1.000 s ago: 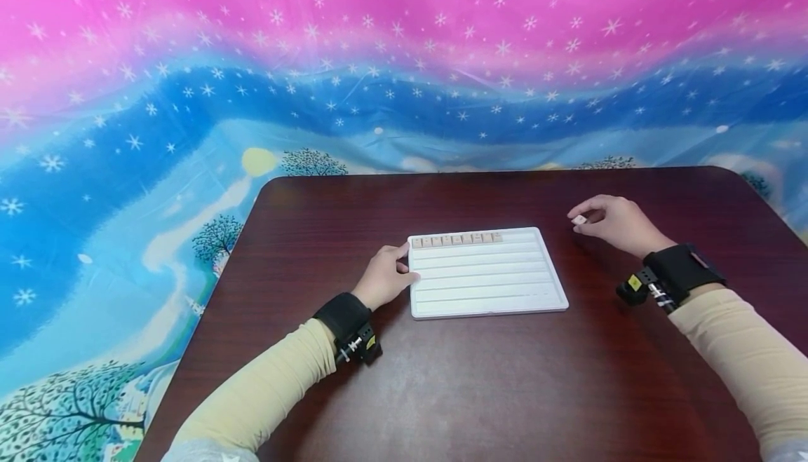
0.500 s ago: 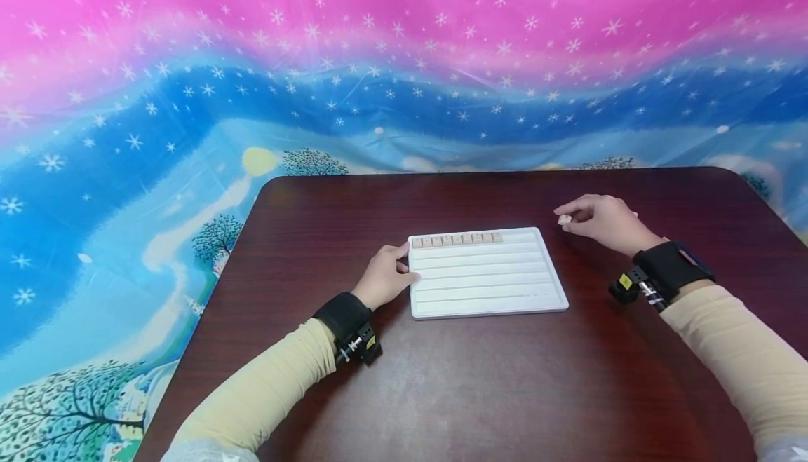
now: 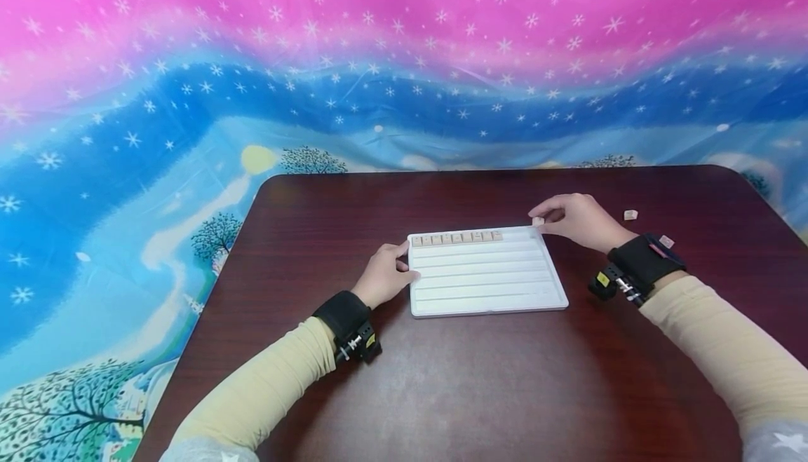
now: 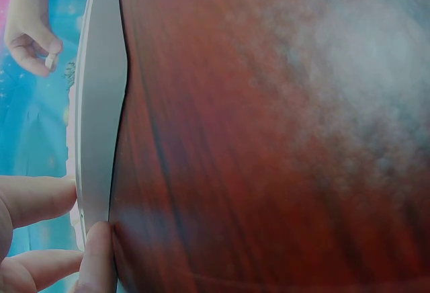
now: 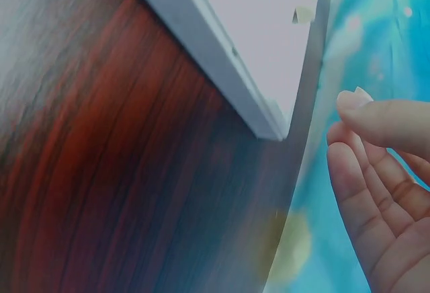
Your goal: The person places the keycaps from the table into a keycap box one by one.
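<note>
A white ridged tray [image 3: 486,280] lies on the table. Along the left part of its far slot runs a row of beige keycaps [image 3: 456,240] with small markings. My left hand [image 3: 381,280] holds the tray's left edge between thumb and fingers; in the left wrist view its fingertips [image 4: 99,239] sit against the tray's rim. At the tray's far right corner, my right hand [image 3: 581,220] pinches a beige keycap [image 3: 538,222] between thumb and fingers. Only a pale corner of that keycap [image 5: 363,94] shows past the thumb in the right wrist view.
Two loose keycaps lie right of the tray: one keycap [image 3: 630,215] beyond the right wrist, another keycap [image 3: 666,241] just behind the wrist strap [image 3: 647,262]. The dark wooden table [image 3: 480,385] ends at a patterned cloth backdrop [image 3: 404,97].
My right hand has moved left with the keycap, from the right of the tray to its far right corner, uncovering two loose keycaps. The left hand and the tray have stayed put.
</note>
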The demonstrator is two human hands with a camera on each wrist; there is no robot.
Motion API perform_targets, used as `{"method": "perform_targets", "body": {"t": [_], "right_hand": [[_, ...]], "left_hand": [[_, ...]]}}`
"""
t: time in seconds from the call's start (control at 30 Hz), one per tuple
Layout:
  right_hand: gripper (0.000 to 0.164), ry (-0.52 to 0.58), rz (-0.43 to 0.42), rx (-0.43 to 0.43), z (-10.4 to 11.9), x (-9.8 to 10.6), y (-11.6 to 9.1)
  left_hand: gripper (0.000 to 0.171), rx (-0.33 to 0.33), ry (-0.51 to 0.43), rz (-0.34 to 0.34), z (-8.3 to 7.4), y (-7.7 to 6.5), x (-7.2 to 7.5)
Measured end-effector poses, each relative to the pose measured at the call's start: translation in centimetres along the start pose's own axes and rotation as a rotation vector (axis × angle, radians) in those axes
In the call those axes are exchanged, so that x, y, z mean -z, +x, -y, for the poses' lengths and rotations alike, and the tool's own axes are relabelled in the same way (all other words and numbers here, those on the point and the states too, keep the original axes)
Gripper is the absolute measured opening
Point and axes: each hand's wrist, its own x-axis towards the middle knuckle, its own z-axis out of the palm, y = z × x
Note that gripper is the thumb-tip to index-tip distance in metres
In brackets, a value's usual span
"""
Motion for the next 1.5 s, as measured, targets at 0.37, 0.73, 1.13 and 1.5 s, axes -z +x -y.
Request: {"method": "perform_targets", "body": {"t": [0.37, 0.73, 1.13, 1.5], "right_hand": [[0.022, 0.018, 0.059, 0.027, 1.8, -1.2, 0.9], [0.019, -0.026, 0.124, 0.014, 2.8, -2.5, 2.0], [0.017, -0.082, 0.142, 0.023, 3.7, -3.0, 2.7], [0.017, -0.082, 0.171, 0.005, 3.9, -3.3, 3.2]], "left_hand": [[0.070, -0.002, 0.010, 0.000, 0.1, 0.1, -0.1], [0.070, 0.003, 0.004, -0.003, 0.2, 0.2, 0.0], [0.070, -0.011, -0.001, -0.006, 0.2, 0.2, 0.2], [0.069, -0.023, -0.004, -0.008, -0.1, 0.0, 0.3]]}}
